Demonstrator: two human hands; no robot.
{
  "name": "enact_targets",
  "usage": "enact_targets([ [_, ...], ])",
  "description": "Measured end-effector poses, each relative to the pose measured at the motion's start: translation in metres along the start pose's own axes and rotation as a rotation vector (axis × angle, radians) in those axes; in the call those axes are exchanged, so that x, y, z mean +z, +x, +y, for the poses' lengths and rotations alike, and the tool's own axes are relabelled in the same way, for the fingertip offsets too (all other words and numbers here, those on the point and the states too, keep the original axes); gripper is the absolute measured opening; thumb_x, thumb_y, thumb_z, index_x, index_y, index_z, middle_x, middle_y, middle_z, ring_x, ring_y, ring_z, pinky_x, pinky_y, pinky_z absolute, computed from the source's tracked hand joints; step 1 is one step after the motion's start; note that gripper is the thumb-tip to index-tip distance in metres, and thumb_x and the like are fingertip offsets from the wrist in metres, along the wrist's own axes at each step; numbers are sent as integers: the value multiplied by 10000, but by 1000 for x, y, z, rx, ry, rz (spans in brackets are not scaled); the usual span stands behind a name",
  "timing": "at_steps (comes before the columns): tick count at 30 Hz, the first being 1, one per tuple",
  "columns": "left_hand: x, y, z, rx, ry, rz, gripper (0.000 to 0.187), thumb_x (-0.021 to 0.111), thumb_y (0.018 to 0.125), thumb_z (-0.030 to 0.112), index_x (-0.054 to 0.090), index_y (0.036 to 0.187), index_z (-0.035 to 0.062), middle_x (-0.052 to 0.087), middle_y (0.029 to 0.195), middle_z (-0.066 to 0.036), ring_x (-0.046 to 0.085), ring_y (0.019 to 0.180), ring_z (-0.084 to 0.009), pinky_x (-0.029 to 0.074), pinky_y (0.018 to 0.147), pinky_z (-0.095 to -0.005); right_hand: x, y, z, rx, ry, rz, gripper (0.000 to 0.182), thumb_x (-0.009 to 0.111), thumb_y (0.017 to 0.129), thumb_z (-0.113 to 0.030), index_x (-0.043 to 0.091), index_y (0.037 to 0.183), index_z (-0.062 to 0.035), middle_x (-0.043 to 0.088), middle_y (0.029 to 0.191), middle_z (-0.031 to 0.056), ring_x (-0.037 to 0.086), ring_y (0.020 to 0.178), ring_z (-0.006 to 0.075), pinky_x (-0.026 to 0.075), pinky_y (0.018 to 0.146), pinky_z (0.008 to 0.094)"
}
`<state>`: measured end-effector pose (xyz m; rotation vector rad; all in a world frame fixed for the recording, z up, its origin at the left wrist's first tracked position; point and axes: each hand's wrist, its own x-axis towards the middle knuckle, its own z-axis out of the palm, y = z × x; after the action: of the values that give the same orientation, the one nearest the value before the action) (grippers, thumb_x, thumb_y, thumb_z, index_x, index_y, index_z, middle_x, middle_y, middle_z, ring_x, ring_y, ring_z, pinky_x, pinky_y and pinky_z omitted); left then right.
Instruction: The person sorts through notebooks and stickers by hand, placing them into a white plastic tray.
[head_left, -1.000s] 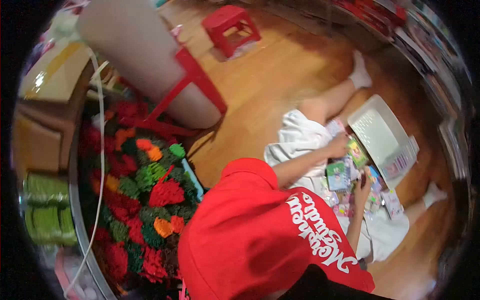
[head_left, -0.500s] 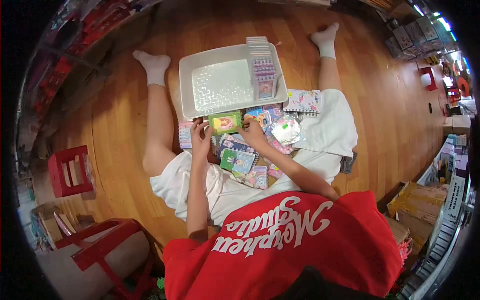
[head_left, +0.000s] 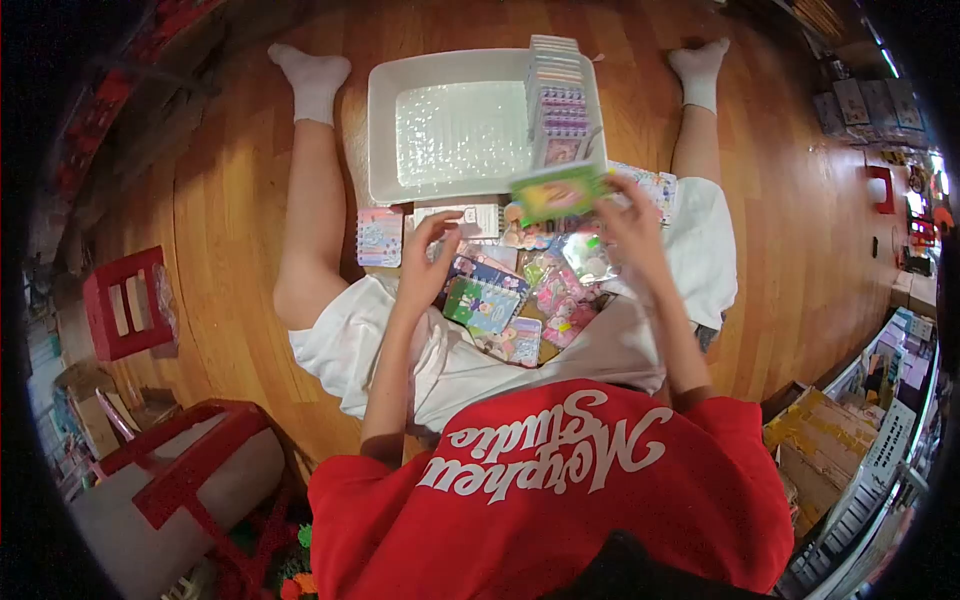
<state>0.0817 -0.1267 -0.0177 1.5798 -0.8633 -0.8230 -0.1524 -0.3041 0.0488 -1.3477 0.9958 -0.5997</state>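
My right hand point(head_left: 632, 222) grips the right end of a green notebook point(head_left: 558, 192), which is blurred and raised by the front right edge of the white tray point(head_left: 385, 130). Over the left part of the pile, my left hand point(head_left: 432, 255) is empty with its fingers apart. Upright spiral notebooks point(head_left: 560, 105) stand in a row at the tray's right side. Between my legs lie a dark blue and green notebook point(head_left: 485, 303), a pastel notebook point(head_left: 380, 237), pink packets point(head_left: 562, 300) and a shiny clear packet point(head_left: 590, 255).
A red plastic stool point(head_left: 130, 303) is on the wood floor at the left, and a larger red-framed object point(head_left: 200, 470) sits at the lower left. Cardboard boxes point(head_left: 825, 430) and shelves line the right side. My legs spread around the tray.
The green notebook has moved right and up with my right hand. My left hand has let go of it and shifted slightly right. The view has shifted, and a white notebook is uncovered below the tray.
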Motion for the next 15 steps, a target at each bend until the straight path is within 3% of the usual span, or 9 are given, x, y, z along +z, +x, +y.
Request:
enact_targets([
  [3,-10,4,-22,-17,111,134,228,533,951,104,598,1137,-10,652,1074,-132,623,973,-201,478,876,-326,-48,33,-8,-223,-85,27,297,599,913,-41,543,1201,6,623,1083,100,632,888,123,511,716,227],
  [5,-16,4,-31,-93,235,223,225,527,952,97,594,1132,-19,646,1074,-147,625,974,-221,483,864,-342,-67,56,-16,-442,-318,-5,271,588,908,-22,563,1176,12,622,1087,112,634,937,163,522,742,257],
  [6,-17,3,-33,-33,259,246,217,535,941,85,588,1112,-38,635,1066,-176,628,961,-270,493,844,-360,-70,64,-22,-550,-434,-21,260,583,905,-13,572,1163,14,622,1089,118,635,961,182,528,755,272],
  [12,-19,4,-50,222,553,277,291,563,891,39,538,1171,-37,618,1082,-217,624,961,-327,499,830,-372,-48,85,-25,-506,-605,-194,272,573,874,-1,599,1145,0,615,1060,151,632,965,271,534,786,341],
  [15,-22,2,-58,-96,305,183,329,561,880,26,518,1201,-35,611,1096,-232,615,995,-328,489,851,-379,-41,95,-7,-589,-658,-208,276,573,863,-3,599,1138,-1,616,1053,163,630,948,294,530,780,349],
])
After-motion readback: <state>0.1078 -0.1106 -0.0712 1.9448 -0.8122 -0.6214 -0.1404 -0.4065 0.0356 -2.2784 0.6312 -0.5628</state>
